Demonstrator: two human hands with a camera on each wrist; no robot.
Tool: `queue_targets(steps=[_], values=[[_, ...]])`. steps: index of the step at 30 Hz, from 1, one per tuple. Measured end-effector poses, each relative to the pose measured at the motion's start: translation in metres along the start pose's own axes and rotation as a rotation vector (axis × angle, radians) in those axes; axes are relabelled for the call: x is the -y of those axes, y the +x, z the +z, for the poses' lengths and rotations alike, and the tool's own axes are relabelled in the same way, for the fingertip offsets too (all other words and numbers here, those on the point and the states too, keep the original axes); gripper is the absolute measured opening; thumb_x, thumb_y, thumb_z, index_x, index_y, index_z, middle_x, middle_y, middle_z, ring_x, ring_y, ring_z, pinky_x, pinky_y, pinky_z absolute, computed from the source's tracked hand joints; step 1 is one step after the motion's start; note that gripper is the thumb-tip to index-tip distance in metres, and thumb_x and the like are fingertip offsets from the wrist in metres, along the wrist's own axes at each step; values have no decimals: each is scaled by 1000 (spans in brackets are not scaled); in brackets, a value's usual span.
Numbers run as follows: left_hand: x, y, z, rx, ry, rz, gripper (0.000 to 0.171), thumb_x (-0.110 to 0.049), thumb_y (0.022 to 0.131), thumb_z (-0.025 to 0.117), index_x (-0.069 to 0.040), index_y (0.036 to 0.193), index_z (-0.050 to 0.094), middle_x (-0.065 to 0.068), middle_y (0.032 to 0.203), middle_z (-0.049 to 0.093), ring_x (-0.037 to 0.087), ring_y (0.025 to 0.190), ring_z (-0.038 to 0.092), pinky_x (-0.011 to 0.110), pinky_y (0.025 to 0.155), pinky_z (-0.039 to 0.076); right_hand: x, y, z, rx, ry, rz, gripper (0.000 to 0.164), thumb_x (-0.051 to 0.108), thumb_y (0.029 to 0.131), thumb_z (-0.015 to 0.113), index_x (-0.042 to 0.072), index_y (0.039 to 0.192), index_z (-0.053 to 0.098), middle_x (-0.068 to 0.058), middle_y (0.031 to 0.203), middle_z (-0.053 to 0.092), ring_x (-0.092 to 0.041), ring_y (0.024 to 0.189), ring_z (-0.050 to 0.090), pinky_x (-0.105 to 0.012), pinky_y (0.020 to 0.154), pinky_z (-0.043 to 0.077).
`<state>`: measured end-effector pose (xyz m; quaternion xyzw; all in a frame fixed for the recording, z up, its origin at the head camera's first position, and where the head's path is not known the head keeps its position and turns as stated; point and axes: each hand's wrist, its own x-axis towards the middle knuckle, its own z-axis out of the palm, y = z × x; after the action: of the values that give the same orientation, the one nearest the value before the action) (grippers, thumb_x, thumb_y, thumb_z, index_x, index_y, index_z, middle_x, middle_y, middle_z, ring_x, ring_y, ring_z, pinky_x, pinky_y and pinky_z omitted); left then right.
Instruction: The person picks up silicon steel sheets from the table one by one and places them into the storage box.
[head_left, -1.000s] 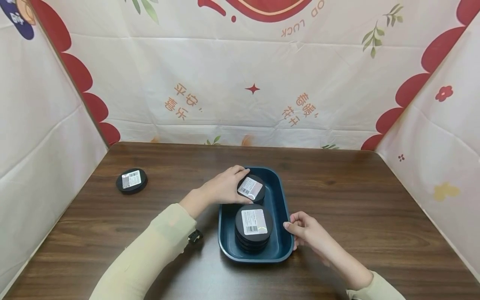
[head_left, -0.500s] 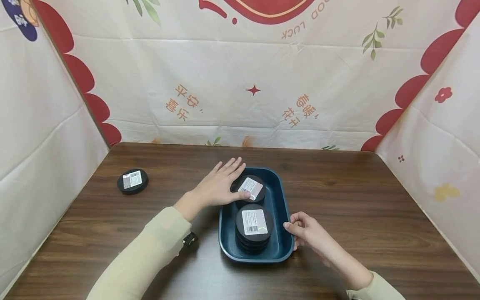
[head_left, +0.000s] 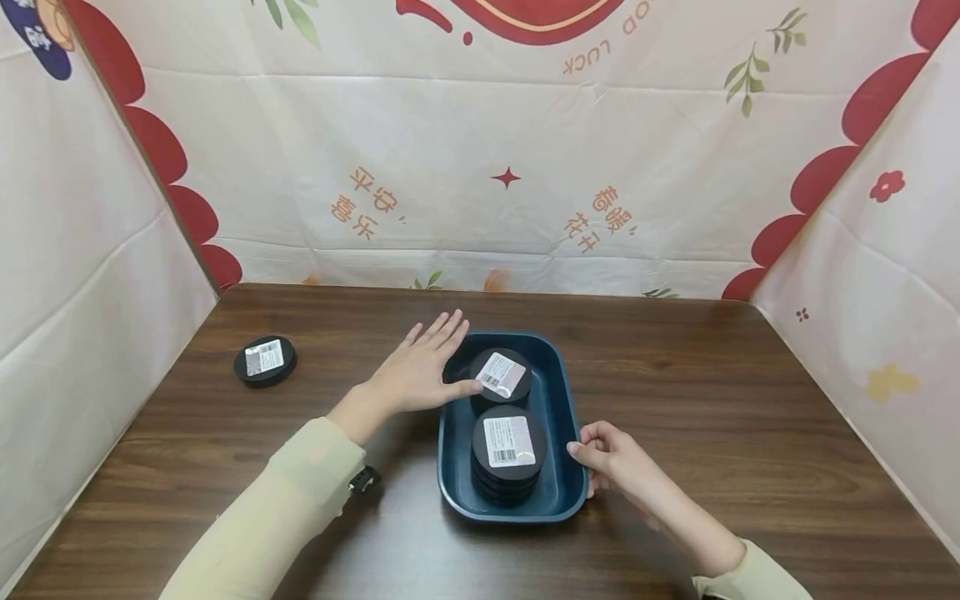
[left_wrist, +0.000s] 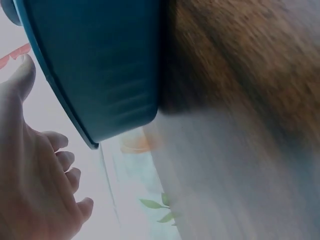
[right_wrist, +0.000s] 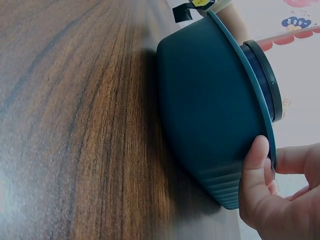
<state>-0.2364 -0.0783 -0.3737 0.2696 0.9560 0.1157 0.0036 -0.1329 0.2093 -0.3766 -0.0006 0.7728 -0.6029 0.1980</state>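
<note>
A dark blue rectangular tray (head_left: 558, 492) stands on the table with two groups of round black discs in it. The nearer discs (head_left: 507, 454) form a stack with a white barcode label on top; the farther labelled disc (head_left: 517, 358) sits behind it. My left hand (head_left: 416, 371) hovers over the tray's left rim, fingers spread and straight, thumb tip by the farther disc; whether it touches is unclear. With my right hand (head_left: 618, 467) I pinch the tray's right rim; the right wrist view shows fingers and thumb (right_wrist: 256, 160) on either side of that rim.
Another labelled black disc (head_left: 265, 362) lies on the wooden table (head_left: 697, 383) at far left. White printed cloth (head_left: 465, 125) hangs behind the table and along both sides. A small black object (head_left: 364, 479) is at the left sleeve's cuff.
My left hand has let go of the farther disc; its fingers have straightened and it has drawn back to the left. The right hand keeps its hold on the tray rim.
</note>
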Motion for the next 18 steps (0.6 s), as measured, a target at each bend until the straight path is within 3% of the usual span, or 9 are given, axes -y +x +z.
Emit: queue_targets(steps=[13, 18], values=[[22, -14, -3, -32, -29, -90, 90, -66, 86, 44, -12, 150, 12, 6, 156, 5, 20, 142, 1, 46, 115, 3, -2, 1, -1, 0, -6, -3, 27, 14, 92, 56, -6, 100, 40, -3, 70, 45, -14, 55, 49, -27, 53, 50], [30, -20, -3, -24, -22, -107, 90, -68, 86, 41, -13, 150, 10, 5, 156, 3, 21, 143, 1, 47, 115, 2, -3, 1, -1, 4, -3, -4, 27, 15, 92, 56, -5, 100, 40, -3, 70, 44, -14, 56, 49, -28, 53, 50]])
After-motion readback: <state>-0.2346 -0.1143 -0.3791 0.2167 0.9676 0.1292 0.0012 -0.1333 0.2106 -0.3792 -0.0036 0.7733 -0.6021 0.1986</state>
